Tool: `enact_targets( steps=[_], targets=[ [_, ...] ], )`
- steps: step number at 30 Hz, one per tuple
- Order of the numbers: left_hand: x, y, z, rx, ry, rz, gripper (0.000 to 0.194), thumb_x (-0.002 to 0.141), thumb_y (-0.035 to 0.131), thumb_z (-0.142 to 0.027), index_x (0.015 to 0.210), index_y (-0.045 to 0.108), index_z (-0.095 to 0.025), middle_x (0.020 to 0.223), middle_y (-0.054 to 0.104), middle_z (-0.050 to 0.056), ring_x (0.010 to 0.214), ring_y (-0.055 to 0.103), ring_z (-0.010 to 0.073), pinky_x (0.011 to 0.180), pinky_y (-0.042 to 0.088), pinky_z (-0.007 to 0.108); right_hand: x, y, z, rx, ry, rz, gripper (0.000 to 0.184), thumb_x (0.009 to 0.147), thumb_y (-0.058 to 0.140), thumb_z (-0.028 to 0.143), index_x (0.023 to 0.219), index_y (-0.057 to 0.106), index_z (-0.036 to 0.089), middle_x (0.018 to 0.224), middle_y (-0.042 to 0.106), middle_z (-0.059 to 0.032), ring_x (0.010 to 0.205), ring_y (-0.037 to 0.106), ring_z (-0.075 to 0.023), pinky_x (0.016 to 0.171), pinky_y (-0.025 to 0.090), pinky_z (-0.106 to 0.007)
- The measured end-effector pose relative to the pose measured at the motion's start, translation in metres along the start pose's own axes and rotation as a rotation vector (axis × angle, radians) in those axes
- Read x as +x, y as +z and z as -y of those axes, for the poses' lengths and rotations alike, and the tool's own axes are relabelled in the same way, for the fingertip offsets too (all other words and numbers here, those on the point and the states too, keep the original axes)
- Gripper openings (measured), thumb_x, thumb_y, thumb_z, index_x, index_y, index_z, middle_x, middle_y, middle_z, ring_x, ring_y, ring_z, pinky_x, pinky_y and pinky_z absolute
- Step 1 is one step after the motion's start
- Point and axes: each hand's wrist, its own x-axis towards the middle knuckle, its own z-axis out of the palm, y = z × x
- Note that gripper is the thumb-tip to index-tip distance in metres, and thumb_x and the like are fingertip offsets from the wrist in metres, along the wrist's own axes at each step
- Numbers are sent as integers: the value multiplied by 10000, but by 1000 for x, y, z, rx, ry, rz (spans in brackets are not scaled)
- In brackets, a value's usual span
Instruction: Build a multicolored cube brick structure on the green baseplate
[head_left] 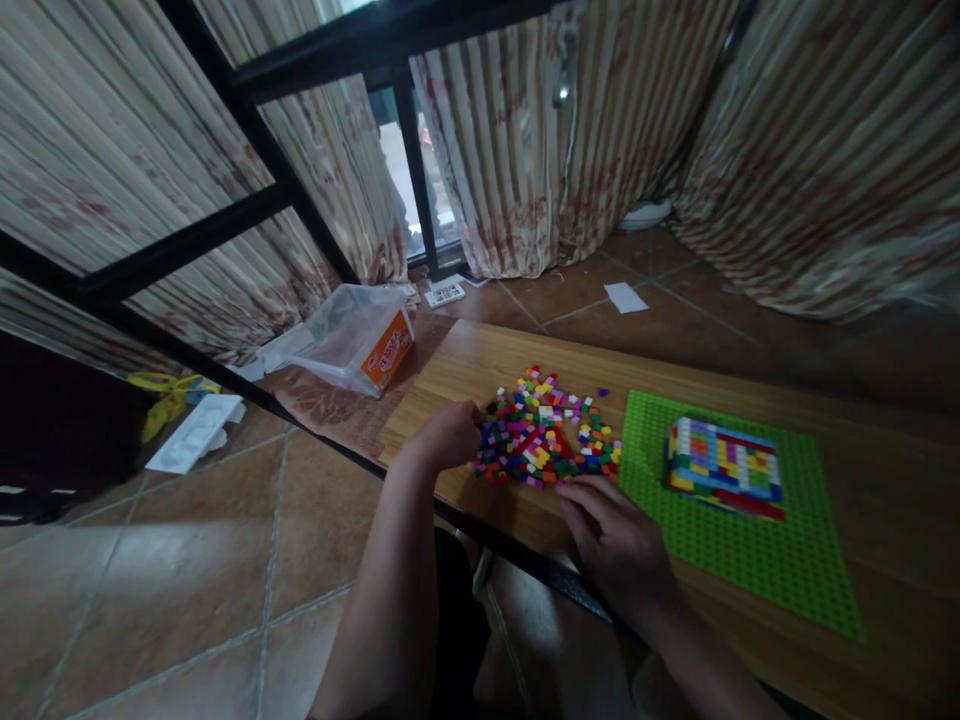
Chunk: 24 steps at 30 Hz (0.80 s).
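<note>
A loose heap of small coloured building bricks (536, 440) lies on the wooden table. At the heap's left edge is my left hand (448, 436), its fingers curled together against the bricks, the tips mostly hidden. My right hand (619, 530) sits at the near edge of the heap with thumb and fingers pressed together. Whatever is between the fingertips of either hand is too small or hidden to make out. To the right, a rectangular multicoloured brick build (724, 465) stands on a green studded baseplate (787, 565).
A clear plastic bin (337, 325) with an orange label stands beyond the table's left end. Black metal bars (187, 240) cross the left side. Patterned curtains (525, 150) hang behind. White paper (625, 298) and a white tray (196, 432) lie on the tiled floor.
</note>
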Motion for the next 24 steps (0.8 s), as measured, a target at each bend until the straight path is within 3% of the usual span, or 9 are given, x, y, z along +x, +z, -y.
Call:
enact_targets(
  steps=[4,7,11,18,21,24],
  targets=[
    [1,2,4,0,79,4,315,750,671,-186,1063,697,-162,867,739,51,752,663,165,699,476,242,-1,2,0,15,-3,-1,190,939,516,174,957,704,198,948,719,-55,856,691,-167,784,558,-290],
    [5,4,4,62,80,-21,342,693,724,-190,1033,707,-160,879,739,52,780,661,185,683,457,248,-1,3,1,43,22,24,189,930,523,154,953,706,195,945,714,-57,862,680,-170,784,556,-294],
    [13,8,0,178,66,-91,274,714,687,-194,986,716,-173,843,732,61,774,658,204,647,422,264,2,3,4,79,78,63,200,932,519,137,944,710,195,947,707,-58,882,663,-174,813,550,-305],
    [13,5,-4,203,83,-103,179,761,636,-255,892,705,-155,866,732,92,794,665,228,656,420,285,5,-2,4,98,112,80,202,933,518,130,912,708,195,908,699,-48,850,659,-165,786,538,-287],
    [13,-1,-2,113,120,-123,189,761,621,-278,881,692,-151,862,734,88,789,668,228,674,445,292,7,-7,4,75,121,65,215,937,505,141,889,705,203,905,698,-47,830,659,-163,752,532,-282],
    [12,-2,-7,-138,242,-76,271,742,651,-332,943,683,-152,889,736,69,790,669,215,688,481,287,9,-13,4,81,124,28,226,948,492,156,890,705,204,933,703,-56,844,661,-160,763,530,-281]
  ],
)
